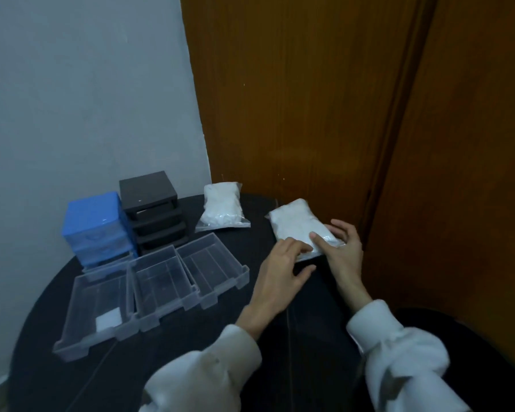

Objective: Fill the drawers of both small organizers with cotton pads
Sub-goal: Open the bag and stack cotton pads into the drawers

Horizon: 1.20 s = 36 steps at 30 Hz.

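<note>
Your white sleeves [399,352] enter from the bottom of the frame, and both hands meet at the near end of the closer bag of cotton pads [302,226], right of centre on the dark round surface [167,346]. Your left hand [280,270] lies with its fingers resting on the bag's near edge, thumb spread out to the side. Your right hand [344,248] cups the bag's right edge, index finger laid across the top. Neither hand pinches the seal yet, as far as the frame shows.

The step looks to be opening this bag. Find the zip strip at the near edge, pinch one lip with each hand, and peel from one corner rather than yanking the middle; the film is thin and the pads are loose, so a sudden split could scatter them. Keep the bag flat on the surface while you open it.

At lower left, three clear drawers [149,281] sit side by side. The nearest holds one white square, probably a pad; the other two look bare. Draw the opened bag toward them so each handful travels a short way.

Farther back, a second bag of pads [222,208] lies untouched. Behind the drawers stand the blue organizer [97,226] and the black organizer [152,203], against the wall at centre left.
</note>
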Motion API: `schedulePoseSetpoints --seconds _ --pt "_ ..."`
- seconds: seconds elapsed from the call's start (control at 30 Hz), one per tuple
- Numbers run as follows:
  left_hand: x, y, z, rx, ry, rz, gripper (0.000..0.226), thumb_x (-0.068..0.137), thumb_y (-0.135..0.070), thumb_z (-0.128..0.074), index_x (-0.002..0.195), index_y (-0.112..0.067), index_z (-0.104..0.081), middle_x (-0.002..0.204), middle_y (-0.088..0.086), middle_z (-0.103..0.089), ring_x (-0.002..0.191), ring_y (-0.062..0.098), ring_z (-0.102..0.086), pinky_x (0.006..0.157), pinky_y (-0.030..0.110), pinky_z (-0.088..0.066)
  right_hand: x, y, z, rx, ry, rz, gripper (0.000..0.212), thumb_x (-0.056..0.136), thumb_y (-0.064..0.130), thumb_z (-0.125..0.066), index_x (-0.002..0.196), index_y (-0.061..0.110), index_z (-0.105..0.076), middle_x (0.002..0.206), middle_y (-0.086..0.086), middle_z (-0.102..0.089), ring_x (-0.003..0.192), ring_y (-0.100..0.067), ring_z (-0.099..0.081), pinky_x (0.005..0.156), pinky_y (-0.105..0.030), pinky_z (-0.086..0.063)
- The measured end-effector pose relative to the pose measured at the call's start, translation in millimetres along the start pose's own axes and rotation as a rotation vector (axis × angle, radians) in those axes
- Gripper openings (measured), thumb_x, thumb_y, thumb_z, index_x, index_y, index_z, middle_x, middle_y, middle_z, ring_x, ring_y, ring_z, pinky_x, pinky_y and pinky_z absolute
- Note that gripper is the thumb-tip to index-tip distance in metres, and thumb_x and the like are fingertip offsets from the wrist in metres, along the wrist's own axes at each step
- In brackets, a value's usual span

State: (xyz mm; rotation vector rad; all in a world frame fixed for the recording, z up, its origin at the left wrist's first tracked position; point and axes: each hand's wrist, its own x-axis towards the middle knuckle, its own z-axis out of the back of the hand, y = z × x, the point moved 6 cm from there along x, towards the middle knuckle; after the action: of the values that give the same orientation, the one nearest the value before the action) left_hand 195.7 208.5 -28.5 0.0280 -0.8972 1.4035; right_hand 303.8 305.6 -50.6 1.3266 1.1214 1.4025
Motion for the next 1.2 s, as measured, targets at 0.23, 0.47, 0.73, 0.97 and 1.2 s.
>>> schedulePoseSetpoints --seconds 0.23,0.47,0.73,0.97,1.2 --pt "-16.7 0.6 -3.5 -0.056 -0.158 0.053 0.02 0.087 -0.01 -0.062 0.106 -0.014 -0.064 0.098 -0.002 -0.063 0.092 0.007 -0.055 0.08 0.021 -0.046 -27.7 2.5 -7.5 0.096 -0.073 0.123 0.05 0.073 0.013 -0.078 0.111 0.019 -0.047 0.106 0.001 -0.053 0.097 -0.005 -0.057 0.08 -0.019 -0.051" --pt "-19.4 17.5 8.8 -0.322 -0.305 0.282 0.01 0.086 -0.007 -0.063 0.089 -0.015 -0.068 0.085 -0.007 -0.061 0.079 0.004 -0.058 0.071 0.011 -0.045 -36.2 3.1 -14.8 0.043 0.047 0.266 0.04 0.082 0.018 -0.068 0.115 0.018 -0.045 0.12 0.006 -0.053 0.119 -0.006 -0.049 0.1 -0.019 -0.04" --pt "-18.9 26.1 8.4 -0.707 -0.282 0.474 0.006 0.081 -0.007 -0.071 0.084 -0.012 -0.07 0.083 0.004 -0.067 0.073 0.007 -0.061 0.068 0.016 -0.049 -41.3 10.1 -19.7 -0.116 0.129 0.419 0.023 0.085 0.035 -0.065 0.072 0.019 -0.054 0.068 0.003 -0.054 0.064 -0.004 -0.049 0.06 -0.015 -0.037" --pt "-14.3 36.4 3.8 -0.907 -0.125 0.475 0.024 0.077 0.001 -0.071 0.072 -0.023 -0.072 0.071 -0.004 -0.071 0.075 0.013 -0.064 0.074 0.024 -0.05 -44.2 9.6 -25.4 -0.075 0.222 0.425 0.03 0.088 0.042 -0.054 0.073 0.017 -0.051 0.068 -0.002 -0.054 0.066 -0.018 -0.053 0.059 -0.027 -0.04" --pt "-14.1 34.1 4.3 -1.033 -0.044 0.534 0.018 0.076 0.003 -0.068 0.075 -0.015 -0.071 0.071 -0.006 -0.071 0.072 0.006 -0.064 0.072 0.018 -0.051 -47.4 14.6 -27.4 -0.125 0.261 0.509 0.039 0.093 0.05 -0.042 0.078 0.014 -0.046 0.07 0.003 -0.05 0.063 -0.007 -0.048 0.056 -0.016 -0.034"
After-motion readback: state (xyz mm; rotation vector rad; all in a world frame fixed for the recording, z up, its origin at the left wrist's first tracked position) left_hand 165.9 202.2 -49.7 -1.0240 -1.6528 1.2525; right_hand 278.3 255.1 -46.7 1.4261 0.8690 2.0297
